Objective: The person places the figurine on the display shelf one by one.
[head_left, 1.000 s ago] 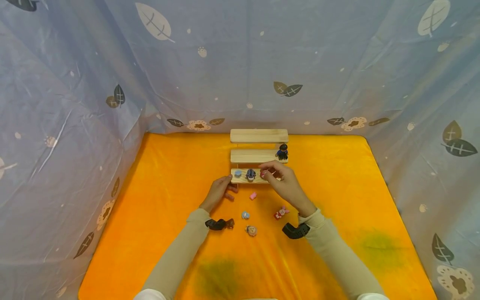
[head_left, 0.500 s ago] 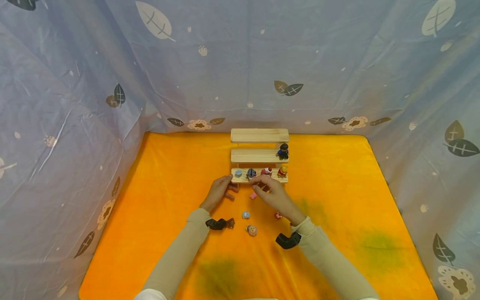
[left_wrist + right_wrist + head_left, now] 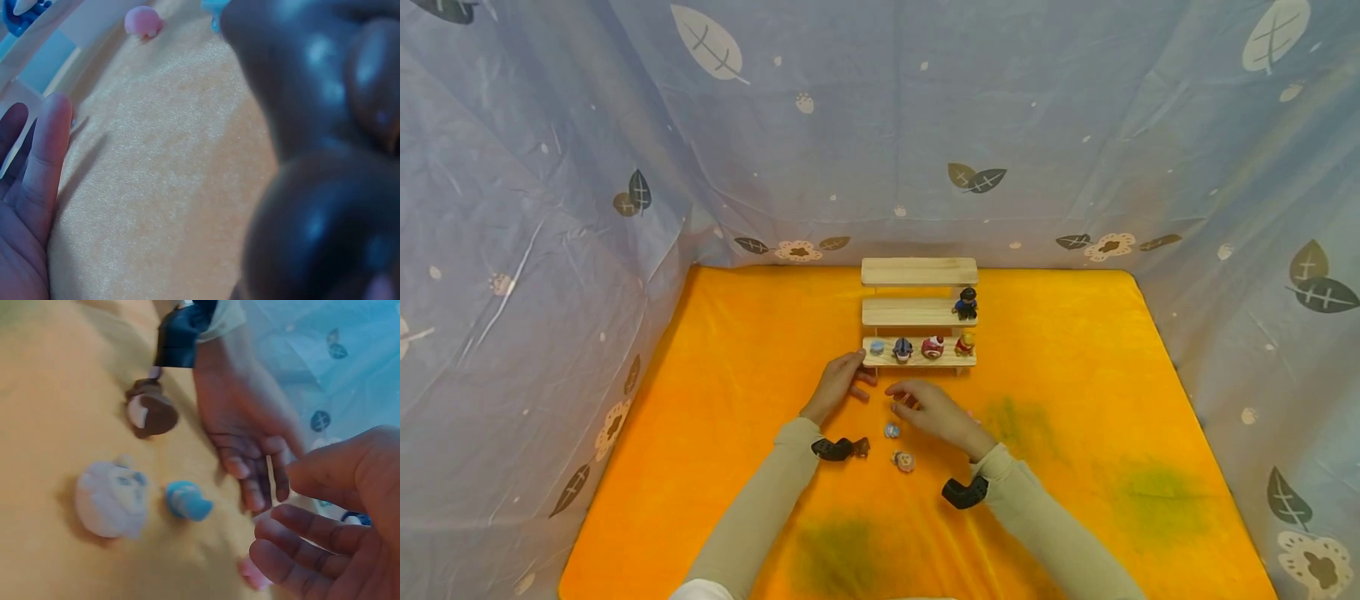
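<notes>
My left hand [image 3: 838, 385] holds the left end of the wooden tiered shelf [image 3: 917, 272], thumb at the lowest board and fingers below it. Loosely bent over the cloth just in front, my right hand [image 3: 936, 417] has nothing between thumb and fingers. Beneath its fingertips lies a small pink toy [image 3: 253, 573]. The lowest board bears a light-blue round toy [image 3: 877, 347], a grey-blue donkey figure [image 3: 902, 350], a red-and-white cake toy [image 3: 932, 347] and a yellow bear figure in red [image 3: 965, 344]. A dark-haired doll [image 3: 966, 304] sits on the middle board.
On the orange cloth [image 3: 760, 333] lie a small blue toy [image 3: 891, 430], a pale round-faced figure [image 3: 903, 461] and a brown figure [image 3: 861, 447] beside my left wrist. Behind my right hand, a bit of a pink-eared figure [image 3: 972, 415] shows. Patterned curtains [image 3: 850, 125] surround the cloth.
My right hand has let go of the red-and-white cake toy on the lowest board and drawn back toward me over the small pink toy. The left hand has stayed at the shelf.
</notes>
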Tool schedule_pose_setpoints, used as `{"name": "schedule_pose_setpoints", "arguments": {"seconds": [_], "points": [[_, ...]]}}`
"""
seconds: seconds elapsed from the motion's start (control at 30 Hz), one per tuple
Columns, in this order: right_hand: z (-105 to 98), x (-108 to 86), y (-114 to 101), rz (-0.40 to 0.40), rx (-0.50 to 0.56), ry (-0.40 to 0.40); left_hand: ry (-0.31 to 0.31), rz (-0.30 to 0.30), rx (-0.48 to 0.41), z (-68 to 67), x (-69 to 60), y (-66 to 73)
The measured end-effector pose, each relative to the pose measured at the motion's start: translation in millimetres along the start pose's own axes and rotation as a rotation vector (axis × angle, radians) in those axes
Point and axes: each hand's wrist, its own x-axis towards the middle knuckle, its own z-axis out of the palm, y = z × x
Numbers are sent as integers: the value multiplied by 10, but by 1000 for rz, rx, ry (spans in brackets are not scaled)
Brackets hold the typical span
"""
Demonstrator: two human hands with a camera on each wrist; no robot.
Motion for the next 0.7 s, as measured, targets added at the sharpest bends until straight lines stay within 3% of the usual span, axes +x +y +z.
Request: {"name": "schedule_pose_setpoints", "arguments": {"seconds": [0.33,0.7], "points": [[213,46,31,74,-123,-33,-8,18,11,-7,11,-18],[282,41,44,53,-181,-38,-13,-11,-4,-13,17,-7]]}}
